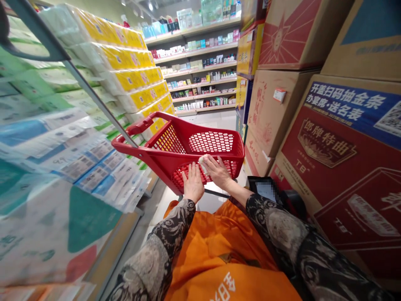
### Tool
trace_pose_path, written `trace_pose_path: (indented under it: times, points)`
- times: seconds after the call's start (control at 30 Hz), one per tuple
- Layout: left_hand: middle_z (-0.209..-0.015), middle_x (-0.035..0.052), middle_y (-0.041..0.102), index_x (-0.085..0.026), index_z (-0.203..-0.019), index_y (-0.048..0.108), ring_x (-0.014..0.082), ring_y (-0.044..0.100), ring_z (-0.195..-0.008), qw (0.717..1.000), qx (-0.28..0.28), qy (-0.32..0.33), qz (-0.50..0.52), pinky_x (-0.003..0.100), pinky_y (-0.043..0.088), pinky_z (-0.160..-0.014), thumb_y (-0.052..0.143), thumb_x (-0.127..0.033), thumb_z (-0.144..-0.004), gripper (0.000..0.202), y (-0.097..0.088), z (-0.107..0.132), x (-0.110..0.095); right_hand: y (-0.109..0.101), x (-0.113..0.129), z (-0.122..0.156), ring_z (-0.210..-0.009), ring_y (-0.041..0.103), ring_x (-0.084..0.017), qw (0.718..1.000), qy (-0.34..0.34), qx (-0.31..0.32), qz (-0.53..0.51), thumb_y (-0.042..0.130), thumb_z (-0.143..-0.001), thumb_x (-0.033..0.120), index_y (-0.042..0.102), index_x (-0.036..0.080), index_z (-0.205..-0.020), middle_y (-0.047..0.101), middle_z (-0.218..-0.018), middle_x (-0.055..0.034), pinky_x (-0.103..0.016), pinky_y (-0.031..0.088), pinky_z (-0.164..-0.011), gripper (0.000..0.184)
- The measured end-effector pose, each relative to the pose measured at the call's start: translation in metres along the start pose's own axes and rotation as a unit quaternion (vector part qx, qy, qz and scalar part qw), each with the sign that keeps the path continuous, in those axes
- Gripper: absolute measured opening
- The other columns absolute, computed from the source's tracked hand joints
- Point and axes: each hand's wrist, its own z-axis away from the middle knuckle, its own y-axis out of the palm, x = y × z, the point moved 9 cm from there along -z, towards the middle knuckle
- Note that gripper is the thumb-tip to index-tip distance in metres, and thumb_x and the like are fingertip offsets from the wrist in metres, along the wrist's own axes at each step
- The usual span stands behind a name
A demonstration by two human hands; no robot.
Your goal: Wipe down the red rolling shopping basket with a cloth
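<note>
A red plastic shopping basket (191,156) with perforated sides sits in front of me, a long metal pull handle (100,100) slanting up from it to the upper left. My left hand (192,184) is open, its fingers stretched out against the basket's near side. Beside it, my right hand (218,172) presses a crumpled white cloth (203,164) to the same side, near the upper rim. The fingers lie over the cloth and partly hide it.
Packs of tissue with yellow wrapping (138,75) are piled at the left. Tall cardboard cartons (341,167) close in on the right. Shelves of small boxes and bottles (200,75) stand behind the basket. A black device with a screen (265,188) is by my right forearm.
</note>
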Motion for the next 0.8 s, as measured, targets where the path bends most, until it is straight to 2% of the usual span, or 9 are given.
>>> trace_pose_path:
  times: [0.07,0.2,0.3,0.37,0.5,0.6,0.8]
  points:
    - [-0.152,0.0140,0.017,-0.003,-0.142,0.022,0.0268,0.014,-0.140,1.000,-0.007,-0.007,0.001,0.056,0.012,-0.111,0.037,-0.016,-0.075,0.070,-0.002,0.000,0.008,0.007,0.001,-0.002,-0.135,0.029,-0.022,1.000,-0.001,0.008,-0.001,0.038,-0.091,0.009,0.039,0.019,-0.138,0.044,-0.140,-0.0072,-0.049,0.012,-0.114,0.047]
    - [-0.151,0.0147,0.018,-0.003,-0.141,0.024,0.0277,0.015,-0.140,1.000,-0.009,-0.010,0.001,0.056,0.012,-0.111,0.038,-0.016,-0.073,0.071,0.002,0.005,0.018,0.030,0.013,0.023,-0.132,0.034,-0.024,0.998,-0.029,0.050,0.000,0.041,-0.091,0.010,0.041,0.016,-0.136,0.047,-0.137,-0.0089,-0.052,0.020,-0.111,0.045]
    - [-0.151,0.0153,0.018,-0.003,-0.141,0.024,0.0272,0.015,-0.140,1.000,-0.006,-0.006,-0.001,0.056,0.012,-0.111,0.038,-0.016,-0.073,0.070,0.006,0.007,0.023,0.034,0.023,0.030,-0.131,0.037,-0.024,0.997,-0.041,0.063,-0.010,0.044,-0.090,0.011,0.041,0.014,-0.135,0.048,-0.136,-0.0110,-0.053,0.020,-0.110,0.046]
    - [-0.151,0.0153,0.018,-0.004,-0.141,0.024,0.0267,0.015,-0.140,1.000,-0.008,-0.013,-0.004,0.056,0.012,-0.111,0.036,-0.016,-0.075,0.068,0.004,0.005,0.030,0.027,0.027,0.018,-0.133,0.034,-0.024,0.998,-0.044,0.050,-0.018,0.042,-0.090,0.009,0.041,0.015,-0.136,0.047,-0.137,-0.0104,-0.052,0.017,-0.112,0.047]
    - [-0.152,0.0154,0.014,-0.003,-0.142,0.021,0.0269,0.013,-0.140,0.999,-0.020,-0.041,-0.016,0.056,0.013,-0.111,0.035,-0.019,-0.078,0.068,-0.009,-0.003,0.052,0.010,0.028,-0.029,-0.137,0.024,-0.023,0.999,-0.018,0.008,-0.025,0.036,-0.092,0.010,0.037,0.018,-0.139,0.039,-0.143,-0.0088,-0.051,0.011,-0.113,0.048]
    - [-0.153,0.0152,0.012,-0.003,-0.142,0.019,0.0268,0.011,-0.141,0.998,-0.021,-0.050,-0.018,0.056,0.012,-0.111,0.037,-0.021,-0.077,0.070,-0.015,-0.004,0.064,0.016,0.031,-0.041,-0.136,0.026,-0.024,0.999,-0.020,0.014,-0.027,0.036,-0.092,0.010,0.036,0.018,-0.139,0.040,-0.142,-0.0090,-0.051,0.013,-0.113,0.048]
    - [-0.152,0.0148,0.017,-0.003,-0.141,0.024,0.0267,0.014,-0.140,0.999,-0.022,-0.042,-0.009,0.057,0.012,-0.111,0.035,-0.018,-0.078,0.066,-0.007,0.010,0.074,0.051,0.053,0.001,-0.129,0.039,-0.027,0.992,-0.095,0.079,-0.021,0.042,-0.090,0.010,0.041,0.010,-0.136,0.049,-0.135,-0.0142,-0.053,0.028,-0.107,0.046]
